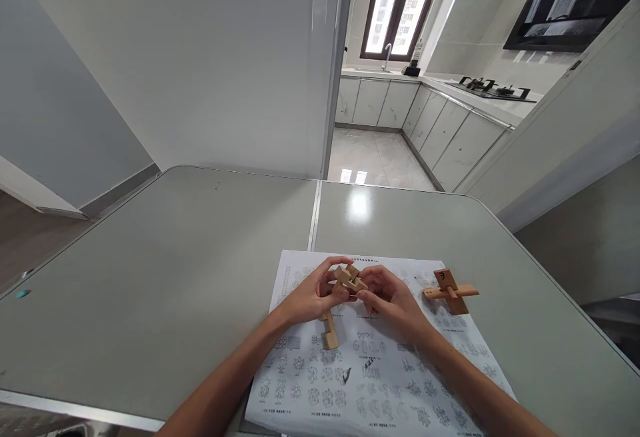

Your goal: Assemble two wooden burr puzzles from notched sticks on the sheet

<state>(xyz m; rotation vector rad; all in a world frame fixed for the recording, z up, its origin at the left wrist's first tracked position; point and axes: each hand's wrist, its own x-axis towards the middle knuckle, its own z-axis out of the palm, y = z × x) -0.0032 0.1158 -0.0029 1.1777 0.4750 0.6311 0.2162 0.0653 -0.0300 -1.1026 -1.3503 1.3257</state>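
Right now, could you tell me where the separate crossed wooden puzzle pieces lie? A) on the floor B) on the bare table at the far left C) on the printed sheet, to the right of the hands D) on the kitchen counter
C: the crossed wooden pieces rest on the printed sheet, right of both hands.

Setting: a home, dining area beside an open kitchen. Evidence: grey table (150, 277) in front; beyond it white cabinets (440, 130), gas hob (493, 89), range hood (565, 10), tall window (400, 4). Tap (387, 56) by the window, probably over a sink.
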